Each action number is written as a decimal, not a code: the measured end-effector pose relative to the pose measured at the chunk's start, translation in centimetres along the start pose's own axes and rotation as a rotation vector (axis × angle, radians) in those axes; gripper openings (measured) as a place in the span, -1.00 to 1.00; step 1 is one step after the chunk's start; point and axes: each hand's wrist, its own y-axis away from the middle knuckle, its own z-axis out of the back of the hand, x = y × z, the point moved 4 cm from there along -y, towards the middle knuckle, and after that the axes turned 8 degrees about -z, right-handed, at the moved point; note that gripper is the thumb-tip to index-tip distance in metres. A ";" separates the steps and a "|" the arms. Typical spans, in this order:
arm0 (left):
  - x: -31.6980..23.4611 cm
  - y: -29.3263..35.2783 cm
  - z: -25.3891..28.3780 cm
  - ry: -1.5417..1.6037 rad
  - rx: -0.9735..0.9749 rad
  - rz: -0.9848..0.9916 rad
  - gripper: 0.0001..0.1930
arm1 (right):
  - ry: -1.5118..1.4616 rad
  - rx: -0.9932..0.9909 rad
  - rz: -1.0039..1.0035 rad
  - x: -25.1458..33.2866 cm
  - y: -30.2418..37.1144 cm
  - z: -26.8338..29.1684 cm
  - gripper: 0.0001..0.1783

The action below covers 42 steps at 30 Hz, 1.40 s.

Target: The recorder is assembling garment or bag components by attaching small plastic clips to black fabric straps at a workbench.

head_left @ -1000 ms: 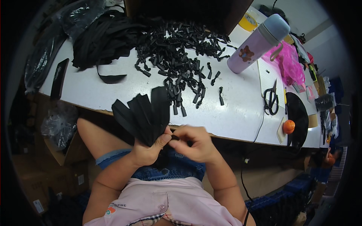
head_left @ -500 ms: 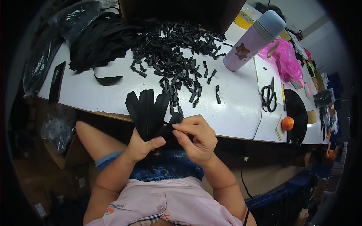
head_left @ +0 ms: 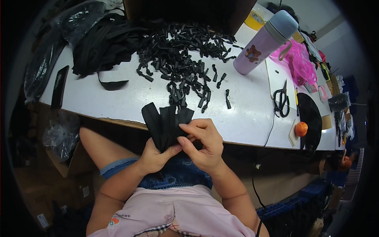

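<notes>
A fanned bunch of black fabric strips (head_left: 166, 124), which look like zipper tapes, is held over the table's front edge. My left hand (head_left: 156, 157) is closed round the lower part of the bunch, with the thumb across its front. At the bunch's right side my right hand (head_left: 203, 144) is closed, thumb and index finger at the rightmost strip; the exact grip between them is partly hidden. Just beyond the strips lies a large heap of black zipper pulls (head_left: 177, 59), its near end reaching the strips' tips.
A heap of black strips (head_left: 102, 43) lies at the left beside plastic bags. On the right stand a lilac flask (head_left: 258, 47), black scissors (head_left: 281, 103), an orange fruit (head_left: 301, 129) and a pink bag (head_left: 296, 63). A dark box (head_left: 185, 14) stands behind the pulls.
The bunch of strips has shifted slightly right and lower, and its right-hand strip, bent over before, now stands up with the others. My left hand moved right, closer to my right hand.
</notes>
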 end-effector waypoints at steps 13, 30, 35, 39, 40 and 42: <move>0.0 -0.1 0.8 0.224 0.070 0.231 -0.78 | -0.492 0.108 -0.399 -1.3 1.3 -0.5 -0.98; 0.2 -0.2 0.6 0.416 -0.117 0.355 -0.80 | 0.490 -0.065 0.059 -1.2 -1.2 1.6 -0.88; 0.0 -0.3 0.8 0.316 -0.029 0.385 -0.82 | 0.819 0.055 -0.049 -3.4 -3.5 2.8 -0.91; 0.2 -0.4 1.1 0.095 -0.084 0.251 -0.83 | 0.938 0.147 -0.175 -3.6 -3.6 3.4 -0.92; 0.4 -0.4 1.2 0.063 -0.088 0.252 -0.83 | 0.962 0.155 -0.194 -3.7 -3.5 3.6 -0.91; 0.6 -0.3 1.4 0.031 -0.093 0.251 -0.82 | 0.782 0.123 -0.225 -3.6 -3.1 4.1 -0.92</move>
